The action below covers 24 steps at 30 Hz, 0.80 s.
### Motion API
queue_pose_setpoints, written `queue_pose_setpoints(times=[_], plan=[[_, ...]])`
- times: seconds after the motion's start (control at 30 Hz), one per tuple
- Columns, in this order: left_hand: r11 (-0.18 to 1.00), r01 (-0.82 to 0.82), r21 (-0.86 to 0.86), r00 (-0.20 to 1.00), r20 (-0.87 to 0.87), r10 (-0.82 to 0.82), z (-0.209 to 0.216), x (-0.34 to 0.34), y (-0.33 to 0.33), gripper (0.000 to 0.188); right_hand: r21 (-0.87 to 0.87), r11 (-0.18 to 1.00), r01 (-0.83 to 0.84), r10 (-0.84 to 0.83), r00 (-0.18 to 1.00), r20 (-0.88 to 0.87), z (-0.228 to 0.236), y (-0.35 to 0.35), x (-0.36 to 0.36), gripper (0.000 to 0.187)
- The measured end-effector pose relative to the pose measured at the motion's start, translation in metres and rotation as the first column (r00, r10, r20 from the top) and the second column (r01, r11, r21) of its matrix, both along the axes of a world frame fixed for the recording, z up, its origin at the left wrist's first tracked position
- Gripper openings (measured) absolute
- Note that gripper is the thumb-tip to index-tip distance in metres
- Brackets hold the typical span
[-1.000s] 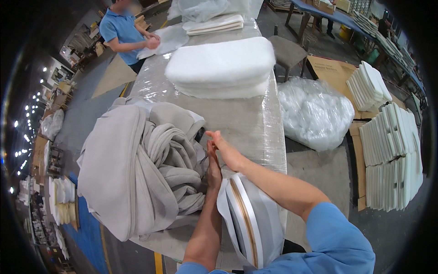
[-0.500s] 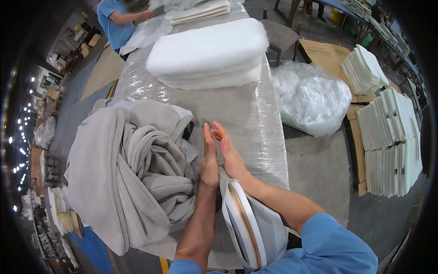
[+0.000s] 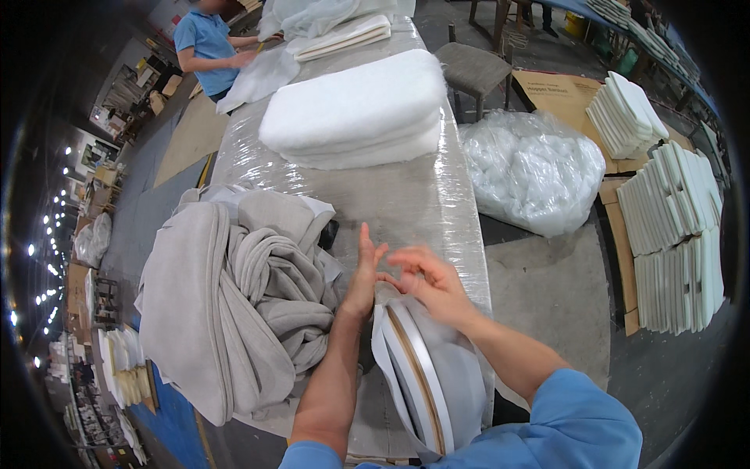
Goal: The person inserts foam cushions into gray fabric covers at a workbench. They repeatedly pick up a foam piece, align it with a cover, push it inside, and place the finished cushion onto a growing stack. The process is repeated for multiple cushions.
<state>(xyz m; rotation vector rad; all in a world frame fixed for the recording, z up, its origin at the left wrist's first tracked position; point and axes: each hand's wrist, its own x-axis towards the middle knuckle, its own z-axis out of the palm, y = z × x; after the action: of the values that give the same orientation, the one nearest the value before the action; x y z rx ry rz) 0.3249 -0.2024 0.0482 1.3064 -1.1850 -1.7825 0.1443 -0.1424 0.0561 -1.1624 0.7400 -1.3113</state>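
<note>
A cushion piece (image 3: 416, 367) stands on edge close to my body, at the table's near end. It shows white layers with a tan strip between them, and a grey fabric cover with a thin whitish backing lies around it. My left hand (image 3: 364, 273) is held upright and flat beside its far end, fingers stretched out. Over that same end, my right hand (image 3: 431, 283) has bent fingers apart from the thumb, with nothing visible between them. Whether its fingertips touch the cover is hard to see. A heap of grey fabric covers (image 3: 234, 305) lies left of my left forearm.
A thick stack of white wadding (image 3: 351, 109) lies farther up the plastic-wrapped table (image 3: 391, 184). On the right are a clear bag of white fill (image 3: 535, 172), stacked white pads (image 3: 676, 234) and a chair (image 3: 473, 66). A person in blue (image 3: 207, 51) works at the far left.
My hands, nearly palm to palm before, have come apart. The right has drawn back and bent its fingers over the cushion's end; the left stays upright. The view has shifted slightly.
</note>
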Motion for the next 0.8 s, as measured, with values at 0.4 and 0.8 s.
queue_pose_setpoints(times=[0.4,0.8], plan=[[0.988,-0.042,0.152,0.988,-0.139,0.064,-0.005,-0.006,-0.003,0.092,-0.213,0.973,-0.084,0.036,0.975,-0.218,0.009,0.007,0.008,0.012],[0.953,-0.244,-0.179,0.928,-0.330,0.176,-0.028,-0.014,0.042,0.089,0.356,0.934,-0.001,0.018,0.999,-0.045,0.011,-0.079,0.039,0.066]])
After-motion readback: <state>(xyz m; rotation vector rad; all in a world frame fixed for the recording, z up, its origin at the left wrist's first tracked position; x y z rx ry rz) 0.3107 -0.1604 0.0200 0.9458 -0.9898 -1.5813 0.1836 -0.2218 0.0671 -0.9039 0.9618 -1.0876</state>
